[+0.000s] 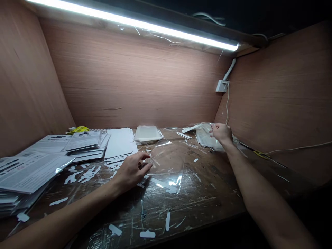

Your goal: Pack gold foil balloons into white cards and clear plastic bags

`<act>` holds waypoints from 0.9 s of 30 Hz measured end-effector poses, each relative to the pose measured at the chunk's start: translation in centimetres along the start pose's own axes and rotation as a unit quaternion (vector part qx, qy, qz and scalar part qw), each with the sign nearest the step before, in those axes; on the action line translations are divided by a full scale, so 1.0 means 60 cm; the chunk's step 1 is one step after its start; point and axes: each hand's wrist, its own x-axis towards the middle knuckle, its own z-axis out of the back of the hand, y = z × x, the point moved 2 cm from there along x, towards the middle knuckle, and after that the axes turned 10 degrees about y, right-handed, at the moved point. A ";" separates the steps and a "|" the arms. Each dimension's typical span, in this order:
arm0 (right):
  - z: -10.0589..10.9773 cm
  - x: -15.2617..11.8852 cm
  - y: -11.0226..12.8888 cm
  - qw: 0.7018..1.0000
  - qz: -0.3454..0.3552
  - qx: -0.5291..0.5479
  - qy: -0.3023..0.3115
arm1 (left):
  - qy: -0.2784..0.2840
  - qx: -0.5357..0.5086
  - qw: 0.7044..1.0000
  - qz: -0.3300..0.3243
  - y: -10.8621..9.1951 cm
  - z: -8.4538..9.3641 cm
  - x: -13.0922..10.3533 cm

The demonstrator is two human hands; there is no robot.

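My left hand (134,168) hovers low over the dark wooden table, thumb and forefinger apart with nothing between them. Close to its fingertips lies a clear plastic sleeve (171,169), flat and glossy under the lamp. At the back right, my right hand (221,134) reaches over a heap of clear plastic film (207,136), its fingers curled closed. Whether a piece of film is pinched in them I cannot make out. A stack of clear sleeves (147,133) sits at the back, between the hands.
Printed cards in sleeves (33,169) are piled at the left, beside a stack of white cards (120,140). Small white paper cut-outs (85,174) are scattered about. Yellow tape (79,129) lies behind. A tube light (145,26) hangs overhead; a cable (227,107) runs down the right.
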 end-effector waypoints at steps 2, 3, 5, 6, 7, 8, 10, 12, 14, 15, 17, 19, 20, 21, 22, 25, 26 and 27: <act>-0.009 -0.019 0.054 0.996 0.044 0.076 0.027 | -0.005 -0.031 0.999 0.005 -0.005 0.003 -0.001; -0.019 -0.035 0.082 0.991 0.067 0.110 0.045 | -0.008 -0.044 0.999 0.006 -0.008 0.004 -0.001; -0.048 -0.078 0.136 0.968 0.125 0.181 0.123 | -0.012 -0.075 0.997 0.005 -0.011 0.004 0.000; -0.068 -0.106 0.163 0.924 0.170 0.265 0.217 | -0.007 -0.109 0.994 0.008 -0.011 0.002 0.002; -0.086 -0.136 0.187 0.876 0.200 0.318 0.304 | 0.007 -0.162 0.987 0.016 -0.010 -0.002 0.004; -0.101 -0.165 0.207 0.841 0.219 0.339 0.360 | 0.024 -0.231 0.972 0.030 -0.007 -0.007 0.007; -0.120 -0.218 0.240 0.801 0.296 0.314 0.416 | 0.045 -0.382 0.920 0.073 0.001 -0.018 0.012; -0.124 -0.255 0.259 0.772 0.403 0.281 0.403 | 0.037 -0.492 0.863 0.112 0.008 -0.024 0.015; -0.121 -0.276 0.267 0.753 0.495 0.240 0.362 | 0.016 -0.551 0.824 0.134 0.011 -0.022 0.014; -0.120 -0.282 0.268 0.748 0.530 0.217 0.336 | 0.012 -0.570 0.810 0.140 0.011 -0.020 0.013; -0.119 -0.288 0.267 0.750 0.578 0.167 0.275 | 0.008 -0.592 0.793 0.142 0.006 -0.014 0.009; -0.119 -0.296 0.268 0.754 0.607 0.115 0.220 | 0.014 -0.599 0.791 0.125 -0.002 -0.010 0.005; -0.119 -0.301 0.269 0.752 0.622 0.091 0.197 | 0.020 -0.597 0.794 0.111 -0.007 -0.009 0.003; -0.118 -0.308 0.271 0.749 0.635 0.067 0.177 | 0.029 -0.591 0.800 0.096 -0.012 -0.009 0.002; -0.117 -0.314 0.274 0.745 0.646 0.045 0.160 | 0.035 -0.581 0.809 0.081 -0.016 -0.010 0.002; -0.110 -0.329 0.283 0.744 0.658 0.011 0.114 | 0.025 -0.552 0.831 0.061 -0.025 -0.011 0.002; -0.108 -0.331 0.285 0.746 0.659 0.010 0.100 | 0.017 -0.556 0.829 0.063 -0.026 -0.010 0.002; -0.106 -0.331 0.286 0.746 0.660 0.011 0.087 | 0.012 -0.568 0.820 0.066 -0.026 -0.008 0.003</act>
